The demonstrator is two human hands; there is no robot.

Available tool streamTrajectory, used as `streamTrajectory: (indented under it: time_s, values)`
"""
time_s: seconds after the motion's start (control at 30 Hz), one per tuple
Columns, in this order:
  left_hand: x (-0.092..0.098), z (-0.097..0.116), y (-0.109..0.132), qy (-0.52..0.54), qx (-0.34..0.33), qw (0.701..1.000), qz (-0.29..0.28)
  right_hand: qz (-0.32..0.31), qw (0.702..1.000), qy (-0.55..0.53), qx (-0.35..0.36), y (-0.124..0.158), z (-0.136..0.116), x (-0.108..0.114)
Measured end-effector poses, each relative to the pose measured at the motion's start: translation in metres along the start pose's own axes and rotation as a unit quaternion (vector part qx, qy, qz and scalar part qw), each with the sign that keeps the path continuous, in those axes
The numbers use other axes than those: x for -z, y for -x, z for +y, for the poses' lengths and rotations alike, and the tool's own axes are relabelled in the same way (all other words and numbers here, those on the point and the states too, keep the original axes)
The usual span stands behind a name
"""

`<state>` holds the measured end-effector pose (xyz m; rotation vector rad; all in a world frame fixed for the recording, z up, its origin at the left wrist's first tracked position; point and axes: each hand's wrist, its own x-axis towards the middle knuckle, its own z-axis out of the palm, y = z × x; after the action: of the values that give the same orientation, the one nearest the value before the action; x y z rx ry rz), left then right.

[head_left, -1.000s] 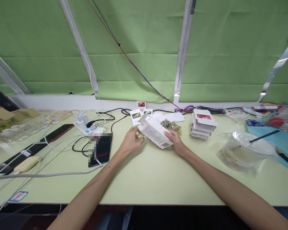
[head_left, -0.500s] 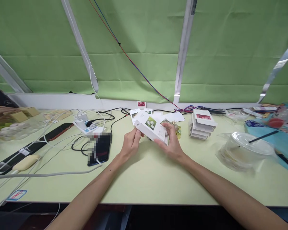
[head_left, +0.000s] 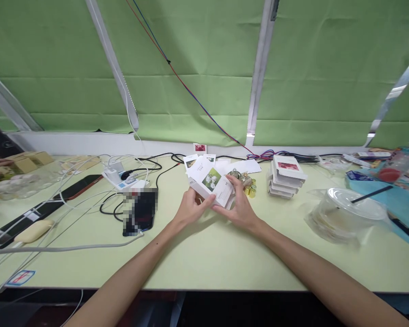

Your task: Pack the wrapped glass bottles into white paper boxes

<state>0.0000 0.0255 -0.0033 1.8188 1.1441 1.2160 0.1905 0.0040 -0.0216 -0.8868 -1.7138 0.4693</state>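
Note:
Between both hands is a white carton (head_left: 209, 178) printed with white flowers on a green patch, held tilted above the table. My left hand (head_left: 191, 206) grips its lower left side, thumb on the printed face and fingers underneath, partly hidden. My right hand (head_left: 239, 203) clasps the right end, its thumb near the lower edge and index finger at the top corner. Just behind that end lie small gold and clear bottles or caps (head_left: 250, 188), partly covered by the hand. Flat printed cards (head_left: 191, 161) lie behind the carton.
A stack of white boxes (head_left: 286, 176) stands to the right, with a lidded plastic cup (head_left: 347, 211) beyond it. On the left are a phone (head_left: 146, 211), a power strip (head_left: 126, 181) and loose white cables. Another person's hand (head_left: 0, 164) is by yellowish boxes (head_left: 23, 163) at far left.
My left hand has shifted right and under the carton, its thumb now over the printed face. The carton has turned slightly to face me more. My right hand keeps its hold.

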Motion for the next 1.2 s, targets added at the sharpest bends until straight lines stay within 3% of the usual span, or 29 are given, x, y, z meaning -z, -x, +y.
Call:
streamTrajectory:
  time_s: [0.2,0.3,0.5,0.63,0.9,1.07,1.2]
  values:
    - [0.0,0.006,-0.001,0.127,0.038,0.991,-0.008,0.005,0.997,-0.069,-0.039,0.0,0.0,-0.001]
    - [0.003,0.008,-0.004,0.171,0.046,0.984,-0.007,0.028,0.987,-0.132,-0.092,-0.003,0.001,0.0]
    - [0.007,-0.001,-0.009,0.283,0.079,0.955,-0.034,0.036,0.943,-0.252,-0.217,-0.009,0.007,0.004]
    - [0.006,0.0,-0.01,0.317,0.099,0.942,-0.053,0.02,0.914,-0.321,-0.246,-0.01,0.006,0.005]
    - [0.004,0.003,-0.012,0.298,0.106,0.947,-0.056,0.045,0.904,-0.339,-0.256,-0.012,0.01,0.005]
    - [0.006,0.003,-0.012,0.223,0.034,0.974,-0.014,0.081,0.907,-0.331,-0.249,-0.014,0.011,0.008]
    - [0.008,0.011,-0.008,0.16,-0.018,0.986,-0.051,0.105,0.91,-0.318,-0.244,-0.015,0.011,0.011]
